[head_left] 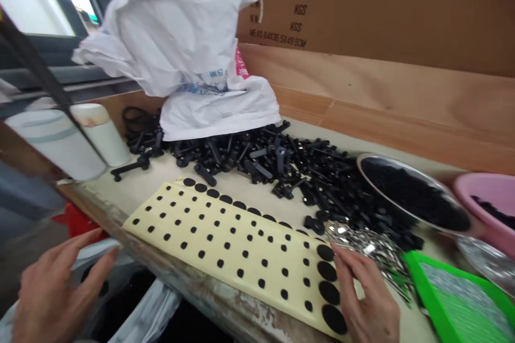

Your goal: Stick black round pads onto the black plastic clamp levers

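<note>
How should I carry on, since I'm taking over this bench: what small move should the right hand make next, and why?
Probably peel the large round black pad nearest the right hand off the cream backing sheet. That hand already sits at the sheet's edge beside it, so this looks like the shortest reach; the smaller dots lie farther in.

- At my right hand, a cream backing sheet patterned with rows of small black dots and larger black discs
- Beyond the sheet, a heap of glossy black plastic parts
- Right of the sheet, a bright green tray speckled silver inside
- Far beyond the sheet, a white woven sack with blue print
</note>
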Motion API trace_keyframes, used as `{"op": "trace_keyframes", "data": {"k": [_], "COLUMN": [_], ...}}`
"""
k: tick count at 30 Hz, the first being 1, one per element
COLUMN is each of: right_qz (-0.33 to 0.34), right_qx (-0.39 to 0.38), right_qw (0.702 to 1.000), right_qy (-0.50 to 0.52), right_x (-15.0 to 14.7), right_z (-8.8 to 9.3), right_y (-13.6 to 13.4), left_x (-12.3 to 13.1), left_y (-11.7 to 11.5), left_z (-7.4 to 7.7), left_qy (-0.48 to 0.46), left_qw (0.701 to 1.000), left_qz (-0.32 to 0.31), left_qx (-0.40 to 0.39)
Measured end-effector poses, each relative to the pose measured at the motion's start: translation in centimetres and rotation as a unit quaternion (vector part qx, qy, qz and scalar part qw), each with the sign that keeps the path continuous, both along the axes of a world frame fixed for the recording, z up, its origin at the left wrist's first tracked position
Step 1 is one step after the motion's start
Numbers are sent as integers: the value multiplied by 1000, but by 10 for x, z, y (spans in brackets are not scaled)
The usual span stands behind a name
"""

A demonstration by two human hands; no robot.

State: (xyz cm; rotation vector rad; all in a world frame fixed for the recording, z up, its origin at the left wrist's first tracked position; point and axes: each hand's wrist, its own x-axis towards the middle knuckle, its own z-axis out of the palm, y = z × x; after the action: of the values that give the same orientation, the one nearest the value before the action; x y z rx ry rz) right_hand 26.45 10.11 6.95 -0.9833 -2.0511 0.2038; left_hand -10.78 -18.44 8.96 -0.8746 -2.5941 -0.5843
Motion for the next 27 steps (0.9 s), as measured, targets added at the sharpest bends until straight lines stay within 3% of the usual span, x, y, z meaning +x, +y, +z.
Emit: {"op": "trace_keyframes", "data": {"k": [2, 5, 9, 11, 15, 21, 27], "right_qz": [-23, -20, -18, -37, -44, -25, -30], "right_qx": [-33, -108, -139, -130, -123, -127, -129], "right_qw": [999, 993, 987, 987, 984, 984, 985], "right_qy": [-7, -44, -72, -90, -123, -125, -106], "right_x": [3, 10, 15, 15, 11, 8, 9], "right_z": [3, 0, -7, -8, -9, -11, -13], "right_y": [0, -1, -1, 3, 18, 28, 25], "left_x": [32, 102, 185, 207, 218, 214, 213], "left_y": [48, 123, 195, 218, 245, 251, 252], "left_z": [5, 11, 5, -2, -12, -7, -5], "left_qy": [6, -29, -88, -92, -36, 27, 20], "left_qw": [992, 937, 849, 825, 824, 806, 804], "left_qz": [-118, -328, -521, -551, -553, -578, -579], "left_qx": [52, 118, -27, -79, -116, -128, -136]}}
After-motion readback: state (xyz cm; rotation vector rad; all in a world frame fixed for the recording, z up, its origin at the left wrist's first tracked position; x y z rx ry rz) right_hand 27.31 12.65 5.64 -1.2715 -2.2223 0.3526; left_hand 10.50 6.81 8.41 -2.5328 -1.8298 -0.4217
